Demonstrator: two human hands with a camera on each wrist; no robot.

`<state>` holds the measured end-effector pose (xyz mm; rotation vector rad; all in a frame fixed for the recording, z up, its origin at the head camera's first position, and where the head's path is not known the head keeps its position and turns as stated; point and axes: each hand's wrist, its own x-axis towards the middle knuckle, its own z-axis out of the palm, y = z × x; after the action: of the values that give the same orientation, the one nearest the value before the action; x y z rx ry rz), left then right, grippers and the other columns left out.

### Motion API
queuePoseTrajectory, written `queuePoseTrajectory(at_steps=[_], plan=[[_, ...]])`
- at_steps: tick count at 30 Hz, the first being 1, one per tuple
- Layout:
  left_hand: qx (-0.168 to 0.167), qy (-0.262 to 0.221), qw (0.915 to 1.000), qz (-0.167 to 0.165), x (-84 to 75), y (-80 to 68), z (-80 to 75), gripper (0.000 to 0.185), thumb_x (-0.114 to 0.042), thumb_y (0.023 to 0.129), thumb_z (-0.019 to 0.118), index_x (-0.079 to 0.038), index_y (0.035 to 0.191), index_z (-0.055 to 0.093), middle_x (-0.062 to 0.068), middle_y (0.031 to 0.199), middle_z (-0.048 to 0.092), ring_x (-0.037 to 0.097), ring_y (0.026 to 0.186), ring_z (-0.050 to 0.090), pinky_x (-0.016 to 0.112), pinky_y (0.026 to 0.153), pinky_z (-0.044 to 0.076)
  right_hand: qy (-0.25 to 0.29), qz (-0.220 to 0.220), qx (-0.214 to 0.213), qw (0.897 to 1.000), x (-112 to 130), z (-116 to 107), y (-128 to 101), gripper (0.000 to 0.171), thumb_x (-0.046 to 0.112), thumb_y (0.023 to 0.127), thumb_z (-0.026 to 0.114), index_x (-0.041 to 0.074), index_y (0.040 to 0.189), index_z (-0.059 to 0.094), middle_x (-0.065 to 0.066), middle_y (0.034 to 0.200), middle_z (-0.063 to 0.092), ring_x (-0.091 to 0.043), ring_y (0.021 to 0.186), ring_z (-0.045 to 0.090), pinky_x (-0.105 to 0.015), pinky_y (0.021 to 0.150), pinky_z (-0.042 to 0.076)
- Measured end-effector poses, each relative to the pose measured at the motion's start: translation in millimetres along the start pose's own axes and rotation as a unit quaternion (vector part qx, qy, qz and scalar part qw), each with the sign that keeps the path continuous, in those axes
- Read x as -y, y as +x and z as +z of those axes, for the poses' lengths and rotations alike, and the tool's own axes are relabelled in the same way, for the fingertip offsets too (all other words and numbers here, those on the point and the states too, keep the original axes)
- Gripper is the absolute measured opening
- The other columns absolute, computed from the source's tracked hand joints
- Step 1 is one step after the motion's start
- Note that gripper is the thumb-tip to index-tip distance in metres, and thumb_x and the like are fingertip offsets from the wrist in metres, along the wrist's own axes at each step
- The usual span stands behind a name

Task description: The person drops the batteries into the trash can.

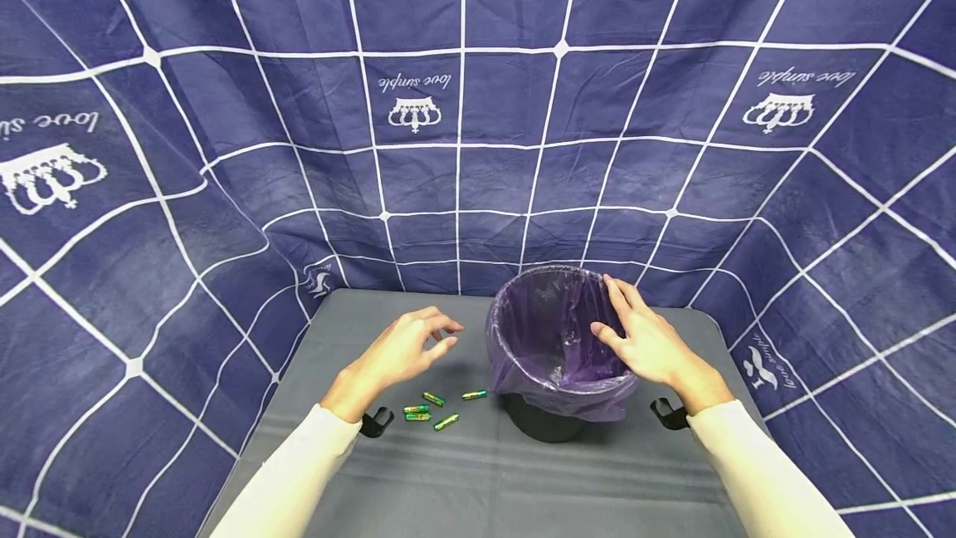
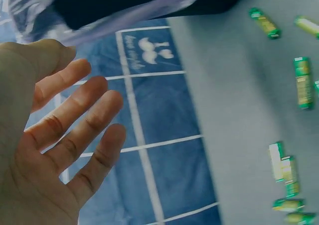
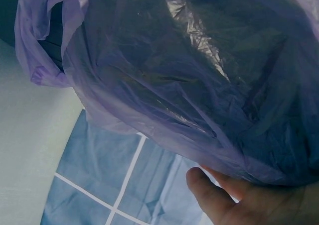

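Sleeves aside, my left hand (image 1: 399,349) hovers with fingers (image 2: 75,120) loosely spread, holding nothing — the batteries (image 1: 436,408) all lie on the desk (image 1: 478,471) just below them. My right hand (image 1: 648,340) rests relaxed on the bin (image 1: 556,347) liner's rim. Nothing seems binned yet, I judge. Beyond my fingertips the cloth (image 1: 478,106) reads "love simple"; battery labels are unreadable.

"love simple" on blue cloth (image 1: 418,81)
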<state>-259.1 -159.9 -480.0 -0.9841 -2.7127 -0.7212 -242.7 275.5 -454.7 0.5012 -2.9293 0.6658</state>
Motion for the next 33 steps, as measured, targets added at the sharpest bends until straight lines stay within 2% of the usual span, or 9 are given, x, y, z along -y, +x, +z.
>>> queuePoseTrajectory(at_steps=[6,13,17,22,26,30,33], plan=[[0.017,-0.024,0.9995,-0.013,15.6,-22.9,37.1,0.019,-0.015,0.110,0.082,-0.013,0.128,0.086,0.002,0.118,0.084,0.020,0.099,0.084,0.036,0.087,0.069,-0.001,0.005,0.003,1.000,-1.2,-0.8,-0.3,0.089,0.045,0.117,0.063,0.003,0.185,0.024,-0.025,0.185,0.035,-0.060,0.156,0.057,-0.078,0.123,0.050],[0.062,-0.071,0.9953,-0.025,29.5,-36.2,85.8,0.022,-0.011,0.109,0.081,-0.006,0.131,0.083,0.012,0.122,0.082,0.029,0.103,0.083,0.042,0.090,0.070,-0.003,0.001,0.003,1.000,-1.0,-1.5,0.9,0.088,0.043,0.117,0.063,0.002,0.184,0.024,-0.025,0.185,0.034,-0.059,0.157,0.057,-0.078,0.123,0.050],[0.080,-0.077,0.9935,-0.022,34.6,-34.7,106.6,0.027,-0.012,0.108,0.083,-0.003,0.133,0.082,0.013,0.122,0.080,0.030,0.107,0.082,0.039,0.092,0.069,-0.002,0.001,0.001,1.000,-0.8,-2.8,1.2,0.088,0.043,0.117,0.063,0.001,0.184,0.024,-0.025,0.185,0.034,-0.059,0.158,0.057,-0.078,0.123,0.050],[0.092,-0.083,0.9922,-0.013,34.7,-25.9,125.8,0.028,-0.007,0.104,0.085,-0.004,0.131,0.083,0.011,0.118,0.079,0.028,0.107,0.081,0.034,0.093,0.067,-0.006,-0.001,0.000,1.000,-2.2,-3.4,2.0,0.089,0.044,0.117,0.063,0.002,0.184,0.024,-0.025,0.185,0.034,-0.059,0.156,0.058,-0.077,0.123,0.050],[0.086,-0.089,0.9923,0.010,38.2,-19.6,140.0,0.026,0.000,0.099,0.086,-0.005,0.125,0.085,0.011,0.113,0.081,0.027,0.102,0.080,0.030,0.090,0.066,-0.006,-0.001,-0.001,1.000,-3.3,-3.7,1.5,0.088,0.042,0.117,0.064,0.000,0.184,0.025,-0.025,0.185,0.035,-0.059,0.156,0.058,-0.077,0.123,0.050],[0.065,-0.105,0.9906,0.057,49.4,-18.9,150.9,0.025,0.007,0.096,0.084,-0.002,0.119,0.086,0.010,0.107,0.082,0.020,0.092,0.078,0.028,0.082,0.066,-0.002,-0.001,-0.002,1.000,-2.7,-2.5,1.1,0.088,0.042,0.117,0.063,0.001,0.184,0.025,-0.025,0.185,0.035,-0.059,0.157,0.058,-0.077,0.123,0.050],[0.063,-0.112,0.9897,0.063,51.6,-21.0,153.1,0.026,0.010,0.094,0.082,-0.001,0.116,0.086,0.007,0.100,0.081,0.016,0.087,0.075,0.027,0.077,0.064,-0.001,0.000,-0.001,1.000,-2.9,-0.5,0.2,0.088,0.044,0.117,0.063,0.001,0.184,0.024,-0.025,0.185,0.035,-0.059,0.156,0.058,-0.077,0.123,0.050]])
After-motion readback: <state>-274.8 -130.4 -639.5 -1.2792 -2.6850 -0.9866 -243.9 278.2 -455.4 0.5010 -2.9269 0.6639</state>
